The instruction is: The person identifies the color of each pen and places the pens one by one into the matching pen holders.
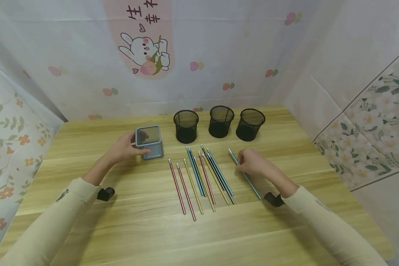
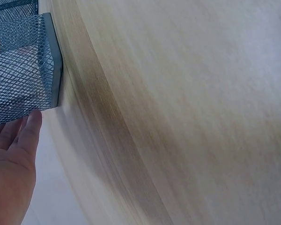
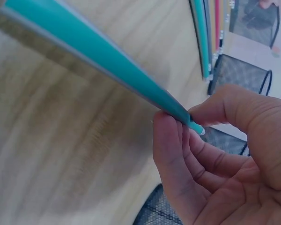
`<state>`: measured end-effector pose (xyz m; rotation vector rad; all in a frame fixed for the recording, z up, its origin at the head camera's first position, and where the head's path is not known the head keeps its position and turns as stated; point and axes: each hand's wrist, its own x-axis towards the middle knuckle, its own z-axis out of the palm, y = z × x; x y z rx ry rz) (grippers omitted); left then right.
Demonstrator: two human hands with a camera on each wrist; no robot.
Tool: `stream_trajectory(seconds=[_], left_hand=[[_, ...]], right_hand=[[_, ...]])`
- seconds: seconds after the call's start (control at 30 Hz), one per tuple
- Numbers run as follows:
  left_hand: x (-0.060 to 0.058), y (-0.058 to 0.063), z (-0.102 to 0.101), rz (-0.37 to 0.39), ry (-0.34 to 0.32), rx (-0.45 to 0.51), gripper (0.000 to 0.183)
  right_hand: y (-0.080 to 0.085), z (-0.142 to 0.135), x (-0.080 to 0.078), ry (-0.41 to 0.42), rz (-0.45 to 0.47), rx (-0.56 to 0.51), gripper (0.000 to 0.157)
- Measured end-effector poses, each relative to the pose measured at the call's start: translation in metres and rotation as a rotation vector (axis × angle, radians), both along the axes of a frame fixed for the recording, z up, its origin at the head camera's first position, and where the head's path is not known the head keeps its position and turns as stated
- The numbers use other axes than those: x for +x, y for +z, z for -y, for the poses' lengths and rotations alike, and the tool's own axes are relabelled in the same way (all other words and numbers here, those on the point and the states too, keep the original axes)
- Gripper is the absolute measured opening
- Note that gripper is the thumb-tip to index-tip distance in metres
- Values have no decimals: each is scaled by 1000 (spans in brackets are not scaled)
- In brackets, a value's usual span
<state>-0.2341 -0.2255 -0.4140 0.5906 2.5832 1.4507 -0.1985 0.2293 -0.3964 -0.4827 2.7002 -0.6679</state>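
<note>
While tight on teal pencil (image 1: 252, 186), right hand (image 1: 254, 162) near black cups (image 1: 186, 133), other pencils (image 1: 216, 179); left hand (image 1: 124, 148) round grey holder (image 1: 156, 147)

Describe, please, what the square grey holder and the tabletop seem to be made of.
The square grey holder looks like painted metal, given its diamond mesh and solid rim. The tabletop shows streaky grain and a slight sheen: wood, or perhaps laminate.

Home-like spot, exact rm type unclear: wood-grain tbl (image 1: 136, 236), bunny-print cloth (image 1: 186, 48) behind, floral cloth (image 1: 10, 147) L, flower-print wall covering (image 1: 375, 122) R.
</note>
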Motion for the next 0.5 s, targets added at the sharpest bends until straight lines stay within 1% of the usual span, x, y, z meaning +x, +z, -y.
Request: stream_trajectory(seconds=[0.23, 0.33, 0.5], left_hand=[[-1, -1, 1, 5, 3, -12, 66], [-2, -2, 1, 5, -8, -14, 67], [-1, -2, 1, 6, -11, -4, 66]], right_hand=[[11, -3, 0, -1, 22, -94, 11], [18, -4, 0, 5, -2, -124, 11], [27, -6, -2, 21, -71, -162, 10]])
